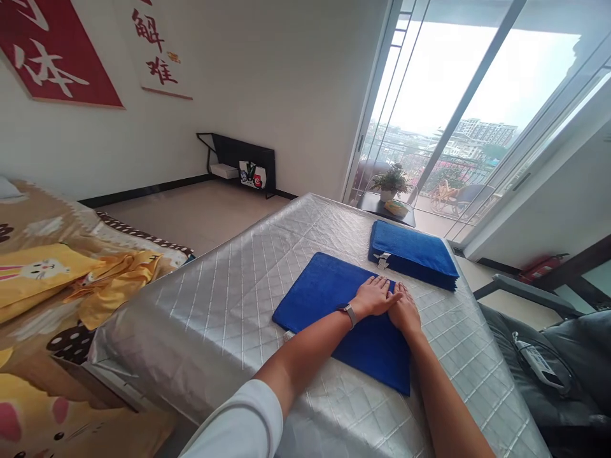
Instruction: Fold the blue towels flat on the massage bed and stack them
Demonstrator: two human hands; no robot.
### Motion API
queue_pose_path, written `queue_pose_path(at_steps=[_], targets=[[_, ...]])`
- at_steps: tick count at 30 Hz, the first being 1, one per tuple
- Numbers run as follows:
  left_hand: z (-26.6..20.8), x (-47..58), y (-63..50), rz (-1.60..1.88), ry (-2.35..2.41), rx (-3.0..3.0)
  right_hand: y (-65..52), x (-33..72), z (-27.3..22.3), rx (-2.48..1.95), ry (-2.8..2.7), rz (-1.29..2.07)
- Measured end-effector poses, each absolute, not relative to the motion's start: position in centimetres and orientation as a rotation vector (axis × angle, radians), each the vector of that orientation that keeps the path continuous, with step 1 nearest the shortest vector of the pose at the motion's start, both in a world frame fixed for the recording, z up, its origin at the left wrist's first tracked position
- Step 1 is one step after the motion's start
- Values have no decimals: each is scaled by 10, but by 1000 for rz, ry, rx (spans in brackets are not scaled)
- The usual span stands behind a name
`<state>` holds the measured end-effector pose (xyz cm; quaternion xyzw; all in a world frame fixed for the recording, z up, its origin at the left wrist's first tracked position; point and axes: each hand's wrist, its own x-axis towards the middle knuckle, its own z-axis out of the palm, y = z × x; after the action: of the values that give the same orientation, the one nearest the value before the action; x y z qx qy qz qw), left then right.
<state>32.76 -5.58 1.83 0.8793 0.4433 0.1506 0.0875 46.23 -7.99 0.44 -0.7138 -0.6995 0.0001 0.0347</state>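
Observation:
A flat, folded blue cloth [315, 289] lies on the silver quilted cover [229, 273]. My left hand [375, 296], with a band on its wrist, rests on the cloth with fingers stretched out. Right beside it, my right hand [405, 309] lies flat near the cloth's right edge, fingers extended. The two hands touch or overlap slightly at the thumbs. Neither one grips anything. Just beyond them sits a thick stack of folded blue cloths [413, 248], with a whitish tag or clip [382, 259] at its near left corner.
To the left is a bed with a patterned spread and a yellow rabbit pillow [42, 273]. A dark armchair [582, 356] holding a white power strip [541, 362] stands at right. Behind the cover are a potted plant [392, 181] on a small table and sliding glass doors.

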Motion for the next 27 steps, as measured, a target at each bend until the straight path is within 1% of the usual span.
queue_pose_path(at_steps=[5,14,22,27], targets=[[17,267,-40,436,1488,2549,-79,456,9,-2209,-2088,22],[22,157,-22,305,1733,2412,-83,454,16,-2221,-2060,59],[20,144,-22,364,1790,2382,-83,453,20,-2266,-2101,23],[23,145,-24,347,1795,2375,-85,448,26,-2270,-2141,-88]])
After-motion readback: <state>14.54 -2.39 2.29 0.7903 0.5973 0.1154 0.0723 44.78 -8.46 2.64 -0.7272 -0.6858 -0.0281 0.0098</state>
